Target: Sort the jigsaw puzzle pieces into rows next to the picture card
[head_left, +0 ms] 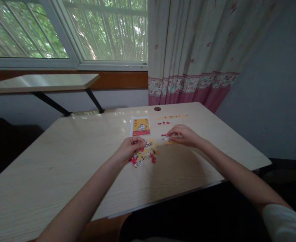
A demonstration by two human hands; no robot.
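Note:
My left hand (127, 149) is closed in a pinch on a small white-and-yellow puzzle piece (147, 143), above a loose pile of jigsaw pieces (138, 160) in red, yellow and white. To its right, my right hand (184, 134) has its fingers curled around a few puzzle pieces (176, 135), which show their brownish backs. Red and white pieces (165, 138) lie by its fingertips. Behind my left hand is a picture card (141, 127) with a white cartoon animal on yellow and red.
Farther back, a row of yellow edge pieces (174, 117) lies above a short group of red pieces (163, 123). The pale wooden desk (87, 144) has a round cable hole (157, 109) and a raised shelf (62, 80) at the back left. A curtain (188, 50) hangs behind.

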